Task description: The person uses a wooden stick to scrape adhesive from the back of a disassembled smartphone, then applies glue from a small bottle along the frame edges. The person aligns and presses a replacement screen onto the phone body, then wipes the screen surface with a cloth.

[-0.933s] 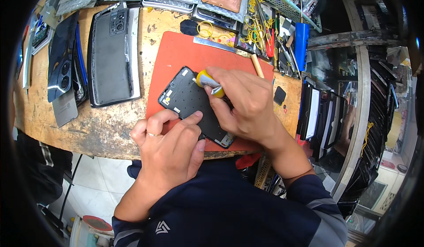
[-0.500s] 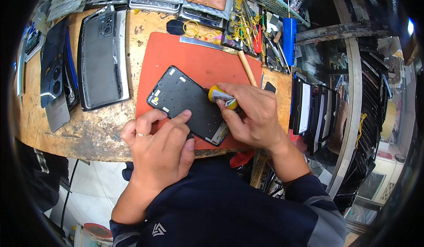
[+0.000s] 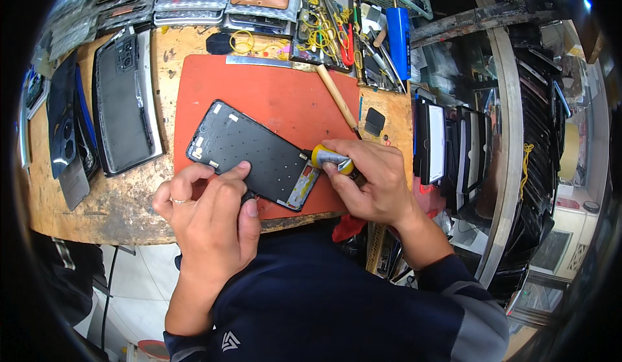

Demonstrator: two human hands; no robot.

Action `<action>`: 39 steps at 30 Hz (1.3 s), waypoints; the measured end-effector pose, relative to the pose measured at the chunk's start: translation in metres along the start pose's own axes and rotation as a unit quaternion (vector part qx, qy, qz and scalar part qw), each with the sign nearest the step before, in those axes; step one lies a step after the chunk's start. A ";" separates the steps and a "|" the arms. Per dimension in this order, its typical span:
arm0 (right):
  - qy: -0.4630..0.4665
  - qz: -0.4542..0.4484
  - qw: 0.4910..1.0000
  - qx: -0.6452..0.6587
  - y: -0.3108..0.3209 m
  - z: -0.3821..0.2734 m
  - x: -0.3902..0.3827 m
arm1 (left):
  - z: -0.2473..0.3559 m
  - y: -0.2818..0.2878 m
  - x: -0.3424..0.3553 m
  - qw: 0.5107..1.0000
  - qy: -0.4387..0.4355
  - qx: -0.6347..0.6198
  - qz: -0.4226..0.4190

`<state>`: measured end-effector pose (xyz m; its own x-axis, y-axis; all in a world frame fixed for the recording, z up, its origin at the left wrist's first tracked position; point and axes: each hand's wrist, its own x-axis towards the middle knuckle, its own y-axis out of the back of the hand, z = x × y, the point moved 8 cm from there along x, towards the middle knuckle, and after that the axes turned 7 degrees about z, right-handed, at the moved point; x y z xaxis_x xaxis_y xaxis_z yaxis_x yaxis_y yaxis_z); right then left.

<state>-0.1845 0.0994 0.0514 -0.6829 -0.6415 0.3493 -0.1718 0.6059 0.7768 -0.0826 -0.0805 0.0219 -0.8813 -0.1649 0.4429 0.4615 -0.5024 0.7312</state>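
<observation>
A black phone panel [image 3: 253,151] with white tabs and a rectangle of exposed parts at its right end lies diagonally on an orange mat [image 3: 272,87]. My left hand [image 3: 210,226] presses the panel's lower edge with its index fingertip, its other fingers curled; a small dark piece near the thumb is partly hidden. My right hand [image 3: 376,184] is closed round a yellow-and-silver tube [image 3: 334,159], whose dark tip touches the panel's right edge. A wooden-handled tool [image 3: 334,90] lies beyond that hand on the mat.
Phone parts [image 3: 126,103] lie left on the worn wooden table [image 3: 84,223]. Wrapped stacks [image 3: 123,2] and trays of tools [image 3: 324,35] line the back, beside a blue cylinder [image 3: 398,41]. Black boxes [image 3: 434,142] stand at the right, beside a metal-framed glass case [image 3: 502,64].
My right hand has moved down along the panel's far edge toward its right end with the tube. The view has shifted, so the table appears further left. My left fingertip still rests on the panel.
</observation>
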 end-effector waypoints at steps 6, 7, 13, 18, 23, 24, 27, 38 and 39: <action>-0.021 0.005 1.000 0.021 0.008 0.009 -0.014 | 0.001 -0.001 0.001 1.000 -0.001 0.013 -0.003; -0.025 0.007 0.999 0.024 0.009 0.010 -0.016 | 0.002 -0.001 0.002 1.000 -0.003 0.011 -0.001; -0.045 0.019 0.998 0.036 0.015 0.014 -0.025 | 0.003 -0.002 0.003 1.000 -0.005 0.022 -0.005; -0.070 0.031 0.996 0.043 0.017 0.013 -0.031 | 0.004 -0.002 0.004 0.999 -0.007 0.034 -0.007; -0.110 0.023 0.993 0.032 0.017 0.009 -0.036 | 0.006 -0.002 0.005 1.000 -0.006 0.026 -0.004; -0.102 0.021 0.994 0.017 0.019 0.005 -0.037 | 0.005 -0.002 0.005 0.999 -0.004 0.037 -0.008; -0.085 0.023 0.996 0.001 0.030 -0.005 -0.041 | 0.005 -0.002 0.008 1.000 0.008 0.011 -0.007; -0.294 0.176 0.733 0.587 0.037 0.079 -0.063 | -0.011 0.037 0.018 0.982 0.016 -0.104 0.160; -0.285 0.186 0.730 0.593 0.034 0.079 -0.060 | -0.018 0.041 0.017 0.978 0.031 -0.097 0.183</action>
<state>-0.2056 0.1958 0.0150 -0.9651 -0.2344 -0.1166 -0.1626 0.8858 -0.4346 -0.0805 -0.1188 0.0501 -0.6686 -0.4112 0.6196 0.7239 -0.5505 0.4158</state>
